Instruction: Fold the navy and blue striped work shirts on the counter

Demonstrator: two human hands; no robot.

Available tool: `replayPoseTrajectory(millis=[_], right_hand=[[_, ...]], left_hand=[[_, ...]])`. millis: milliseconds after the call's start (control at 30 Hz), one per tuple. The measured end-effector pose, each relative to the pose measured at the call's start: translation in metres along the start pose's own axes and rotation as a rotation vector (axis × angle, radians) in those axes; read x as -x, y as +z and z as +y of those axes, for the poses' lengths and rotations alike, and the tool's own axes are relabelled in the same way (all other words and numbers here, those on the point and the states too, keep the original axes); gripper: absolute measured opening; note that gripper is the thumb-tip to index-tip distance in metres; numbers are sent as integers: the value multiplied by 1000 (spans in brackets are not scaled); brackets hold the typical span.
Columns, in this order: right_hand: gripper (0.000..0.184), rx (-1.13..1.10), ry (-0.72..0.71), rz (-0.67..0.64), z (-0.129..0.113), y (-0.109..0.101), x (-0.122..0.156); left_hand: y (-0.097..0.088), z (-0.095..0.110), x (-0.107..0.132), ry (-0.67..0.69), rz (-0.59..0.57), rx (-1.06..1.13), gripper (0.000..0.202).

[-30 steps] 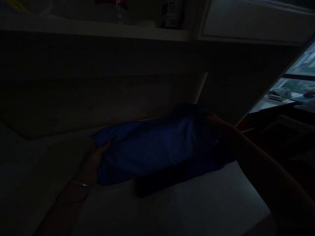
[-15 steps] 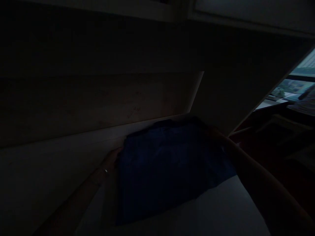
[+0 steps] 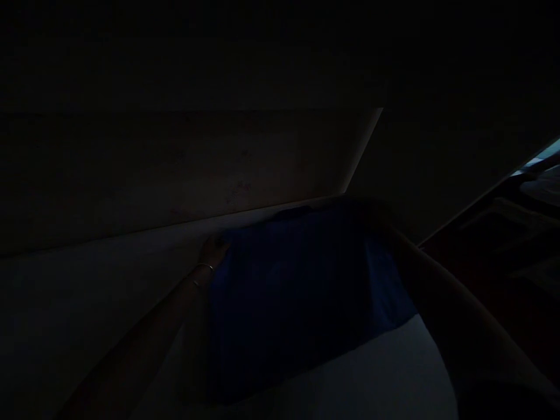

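The fingers of the left hand (image 3: 213, 251) rest against the far left corner of the folded dark blue cloth (image 3: 297, 291); whether they pinch it or only press is lost in the dark; a thin metal bangle (image 3: 202, 274) rings the wrist behind them. The right hand (image 3: 378, 219) meets the cloth's far right corner, its fingers hidden; both hands are equally near. The cloth lies flat on the pale shelf board (image 3: 385, 373), its long axis running away from the person toward the shelf's back wall (image 3: 175, 175).

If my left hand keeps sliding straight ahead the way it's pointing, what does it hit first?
Probably the back wall of the shelf. The left hand lies at the far left corner of the blue folded cloth, fingers toward that panel; the dim light leaves depth unclear.
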State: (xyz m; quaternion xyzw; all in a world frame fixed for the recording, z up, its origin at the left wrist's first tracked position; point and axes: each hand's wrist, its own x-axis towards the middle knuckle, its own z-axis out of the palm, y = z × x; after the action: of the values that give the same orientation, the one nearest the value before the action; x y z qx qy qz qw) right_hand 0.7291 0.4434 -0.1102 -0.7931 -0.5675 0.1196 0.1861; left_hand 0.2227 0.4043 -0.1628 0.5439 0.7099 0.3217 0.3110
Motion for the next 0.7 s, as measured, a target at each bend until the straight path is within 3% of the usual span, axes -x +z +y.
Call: replayPoseTrajectory(millis=[100,167,233,300,400,500,600,700], right_hand=[[50,95,-50,174,-21,9,29],[49,172,-247,212,-28,20,59],[45,260,-525,113,-20,33,87],[44,342,-663,-14,2,45,104],[48,432,-532,-52,39,49,106],[54,427,-402,100,54,37,105],[57,360,-483,196,54,29,129],[53,385,-617,109,72,30,167]], left_hand=[[5,16,33,136,125,-129,48],[12,27,73,365,169,-248,52],[25,30,118,560,77,-332,47],[39,25,154,630,-73,-423,49],[49,12,180,562,-166,-514,51],[39,7,195,523,-98,-536,54],[25,3,225,621,-56,-580,58],[23,-16,263,756,-60,-697,61]])
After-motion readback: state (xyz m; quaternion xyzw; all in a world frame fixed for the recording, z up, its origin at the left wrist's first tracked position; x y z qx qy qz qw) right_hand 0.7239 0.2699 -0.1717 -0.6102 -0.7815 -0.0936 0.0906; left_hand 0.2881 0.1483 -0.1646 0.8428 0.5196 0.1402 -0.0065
